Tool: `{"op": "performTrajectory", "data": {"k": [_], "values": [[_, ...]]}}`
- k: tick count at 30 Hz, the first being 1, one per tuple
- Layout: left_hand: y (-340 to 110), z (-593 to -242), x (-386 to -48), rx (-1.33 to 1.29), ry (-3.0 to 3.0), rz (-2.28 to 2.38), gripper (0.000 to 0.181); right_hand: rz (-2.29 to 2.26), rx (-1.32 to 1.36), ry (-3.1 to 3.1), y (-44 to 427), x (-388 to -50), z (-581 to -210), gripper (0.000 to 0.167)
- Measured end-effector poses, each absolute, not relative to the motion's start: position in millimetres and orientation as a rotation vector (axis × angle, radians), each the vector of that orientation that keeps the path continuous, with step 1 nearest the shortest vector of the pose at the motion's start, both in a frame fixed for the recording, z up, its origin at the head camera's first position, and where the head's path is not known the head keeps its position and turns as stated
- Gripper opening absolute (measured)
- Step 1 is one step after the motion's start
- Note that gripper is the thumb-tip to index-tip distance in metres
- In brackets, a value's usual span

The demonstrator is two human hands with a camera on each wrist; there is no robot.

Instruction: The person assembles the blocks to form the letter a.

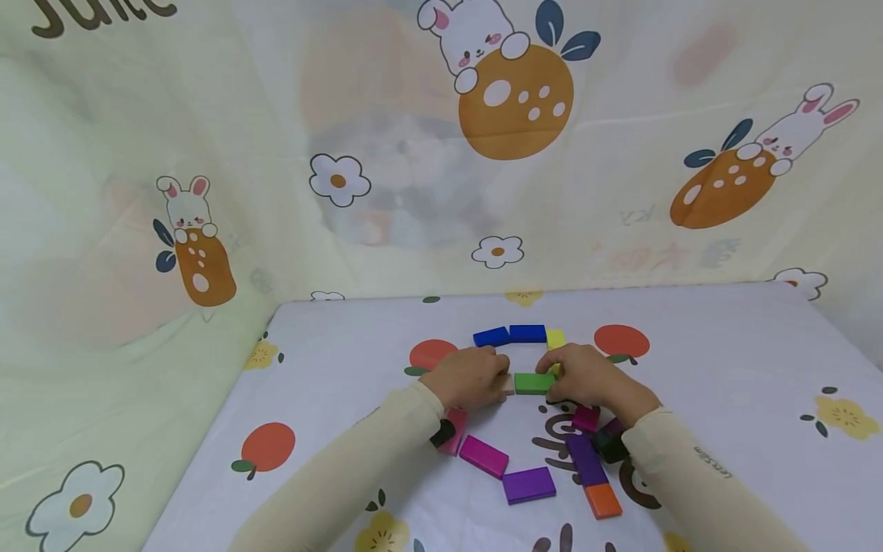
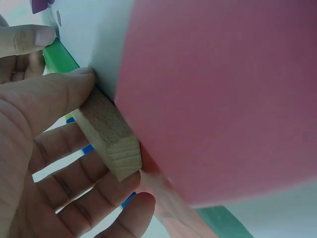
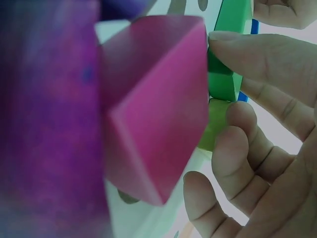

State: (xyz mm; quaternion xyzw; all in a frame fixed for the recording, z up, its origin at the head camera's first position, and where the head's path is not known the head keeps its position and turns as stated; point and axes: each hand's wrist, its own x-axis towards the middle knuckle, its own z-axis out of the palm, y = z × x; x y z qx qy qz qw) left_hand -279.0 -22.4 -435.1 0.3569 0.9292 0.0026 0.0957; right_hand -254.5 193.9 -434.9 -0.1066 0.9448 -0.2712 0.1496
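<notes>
My left hand (image 1: 472, 377) pinches a plain wooden block (image 2: 110, 126), thumb on the near side and fingers behind it. From the right, my right hand (image 1: 586, 376) holds the end of a green block (image 1: 533, 384) between thumb and fingers. In the head view the two blocks lie end to end, the wooden one mostly hidden by the left hand. Partly behind the right hand is a yellow block (image 1: 555, 337). A magenta block (image 3: 166, 114) stands close to that hand in the right wrist view.
Blue blocks (image 1: 527, 333) lie behind the hands. Nearer are a pink block (image 1: 453, 432), a magenta block (image 1: 484, 456), a purple block (image 1: 529, 485), another purple block (image 1: 586, 460) and an orange block (image 1: 603, 501). A printed cloth (image 1: 331, 383) covers the table; a patterned curtain (image 1: 407, 268) hangs behind.
</notes>
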Motion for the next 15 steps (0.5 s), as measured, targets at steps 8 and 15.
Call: {"op": "performTrajectory", "data": {"k": [8, 15], "values": [[-21.3, -436.2, -280.1, 1.071, 2.759, 0.014, 0.032, -0.782, -0.286, 2.708, 194.5, -254.8, -435.7, 0.037], [-16.0, -436.9, -282.2, 1.103, 2.762, 0.043, 0.029, -0.796, -0.278, 2.705, 193.7, -254.1, -434.7, 0.035]]}}
